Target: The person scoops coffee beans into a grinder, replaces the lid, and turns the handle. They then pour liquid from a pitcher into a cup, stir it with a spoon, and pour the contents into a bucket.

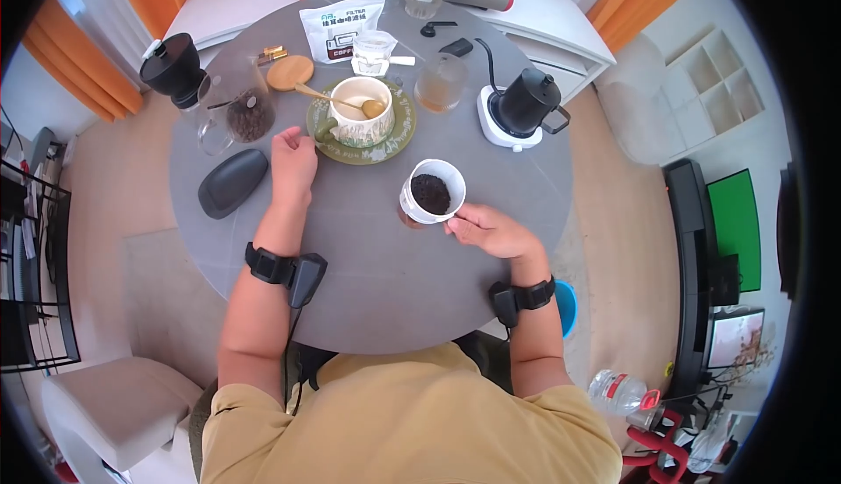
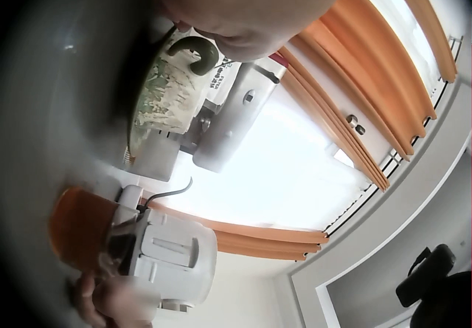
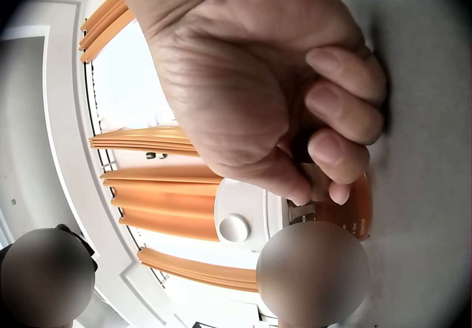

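Observation:
A white dripper (image 1: 408,200) holds dark coffee grounds (image 1: 431,193) and stands upright on an amber-based vessel (image 2: 81,228). My right hand (image 1: 492,230) pinches the vessel's side low down, with thumb and fingers curled in at it (image 3: 251,84). My left hand (image 1: 295,164) lies loosely curled and holds nothing, just left of a green saucer (image 1: 385,153). On that saucer stands a patterned cup (image 1: 359,134) with a wooden spoon (image 1: 331,98) across it. Whether my left hand touches the green cup handle (image 2: 198,53), I cannot tell.
At the left are a dark oval object (image 1: 233,183), a glass jug of beans (image 1: 250,116) and a black grinder (image 1: 173,68). A black kettle (image 1: 526,103) stands on a white base at the right. Behind are a filter bag (image 1: 337,28) and a glass (image 1: 440,83).

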Demonstrator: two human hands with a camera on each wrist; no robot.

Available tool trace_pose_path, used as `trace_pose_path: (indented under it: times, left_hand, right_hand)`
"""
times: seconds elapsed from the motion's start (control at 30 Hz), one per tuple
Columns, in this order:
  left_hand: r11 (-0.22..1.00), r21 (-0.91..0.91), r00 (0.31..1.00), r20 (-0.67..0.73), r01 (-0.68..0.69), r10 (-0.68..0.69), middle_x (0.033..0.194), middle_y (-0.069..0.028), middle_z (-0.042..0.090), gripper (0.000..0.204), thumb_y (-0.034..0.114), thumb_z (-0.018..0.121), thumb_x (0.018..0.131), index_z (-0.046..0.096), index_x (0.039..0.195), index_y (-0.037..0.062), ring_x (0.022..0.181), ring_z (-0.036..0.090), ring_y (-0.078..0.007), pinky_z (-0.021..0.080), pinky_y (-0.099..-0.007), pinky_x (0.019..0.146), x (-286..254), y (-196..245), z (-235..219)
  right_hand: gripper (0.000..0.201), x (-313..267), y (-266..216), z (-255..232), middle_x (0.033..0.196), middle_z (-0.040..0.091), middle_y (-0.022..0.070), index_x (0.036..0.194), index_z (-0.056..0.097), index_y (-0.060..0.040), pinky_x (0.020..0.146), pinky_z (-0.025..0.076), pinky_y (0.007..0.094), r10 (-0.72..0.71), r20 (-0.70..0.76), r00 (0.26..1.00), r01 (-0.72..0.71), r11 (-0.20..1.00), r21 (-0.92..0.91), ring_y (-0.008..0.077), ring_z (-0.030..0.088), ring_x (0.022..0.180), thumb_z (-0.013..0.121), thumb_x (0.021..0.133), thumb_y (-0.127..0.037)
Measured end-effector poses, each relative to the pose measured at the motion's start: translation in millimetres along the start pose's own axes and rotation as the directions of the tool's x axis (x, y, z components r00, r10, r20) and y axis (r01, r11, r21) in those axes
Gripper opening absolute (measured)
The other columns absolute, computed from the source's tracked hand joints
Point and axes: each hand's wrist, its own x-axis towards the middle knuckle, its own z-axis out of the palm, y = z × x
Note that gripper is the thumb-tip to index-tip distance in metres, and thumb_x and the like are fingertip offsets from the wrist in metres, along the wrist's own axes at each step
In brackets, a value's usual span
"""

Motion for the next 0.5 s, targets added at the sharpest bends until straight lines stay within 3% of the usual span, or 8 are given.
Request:
trace_pose_path:
  times: [0.07, 0.1, 0.17, 0.27, 0.5]
  left_hand:
    - [0.994, 0.103, 0.983, 0.17, 0.047, -0.064, 0.082, -0.0037, 0.057, 0.02, 0.016, 0.053, 0.09, 0.055, 0.104, 0.0008, 0.06, 0.051, -0.0082, 0.04, -0.0223, 0.049, -5.9, 11.5, -5.7]
    - [0.993, 0.108, 0.983, 0.173, 0.04, -0.058, 0.082, -0.0037, 0.057, 0.02, 0.016, 0.053, 0.09, 0.055, 0.104, 0.0008, 0.06, 0.051, -0.0082, 0.04, -0.0223, 0.049, -6.3, 16.0, -7.7]
    - [0.96, 0.266, 0.94, 0.296, 0.087, -0.167, 0.072, -0.0038, 0.059, 0.02, 0.02, 0.053, 0.092, 0.06, 0.091, 0.0017, 0.053, 0.049, -0.0073, 0.036, -0.0216, 0.042, -5.3, 23.0, -12.2]
    - [0.965, 0.259, 0.933, 0.332, 0.053, -0.14, 0.06, -0.0004, 0.054, 0.025, 0.022, 0.053, 0.093, 0.06, 0.078, 0.0034, 0.045, 0.044, -0.0067, 0.03, -0.022, 0.037, -1.0, 16.4, -13.2]
    - [0.987, 0.114, 0.927, 0.345, 0.111, -0.144, 0.057, 0.0006, 0.049, 0.024, 0.017, 0.053, 0.093, 0.058, 0.074, 0.0034, 0.043, 0.038, -0.007, 0.028, -0.0222, 0.039, 2.1, 4.6, -11.8]
  right_hand:
    - [0.024, 0.1, -0.6, -0.5, 0.08, 0.053, 0.0012, 0.095, 0.055, -0.0032, 0.069, 0.043, 0.027, 0.004, -0.002, 1.0, -0.004, 1.0, -0.014, 0.0118, 0.047, 0.072, 0.046, 0.097, -0.025]
    - [0.024, 0.0, -0.7, -0.5, 0.079, 0.052, 0.0011, 0.095, 0.055, -0.0032, 0.068, 0.043, 0.0271, 0.004, 0.002, 1.0, -0.004, 1.0, -0.023, 0.0119, 0.047, 0.072, 0.046, 0.097, -0.025]
    - [0.024, 0.2, 0.0, -1.3, 0.078, 0.052, 0.001, 0.095, 0.055, -0.0032, 0.068, 0.043, 0.0272, -0.004, 0.001, 1.0, 0.004, 1.0, -0.028, 0.012, 0.047, 0.071, 0.046, 0.097, -0.026]
    - [0.025, 0.9, 0.3, -1.2, 0.076, 0.051, 0.0008, 0.093, 0.054, -0.0034, 0.066, 0.042, 0.0273, -0.028, 0.001, 1.0, 0.028, 0.997, -0.074, 0.0123, 0.046, 0.07, 0.046, 0.096, -0.026]
    - [0.026, -0.6, -1.8, -1.6, 0.071, 0.044, -0.0013, 0.09, 0.052, -0.0041, 0.061, 0.039, 0.0257, -0.041, 0.016, 0.999, 0.041, 0.999, -0.033, 0.0102, 0.04, 0.065, 0.045, 0.097, -0.028]
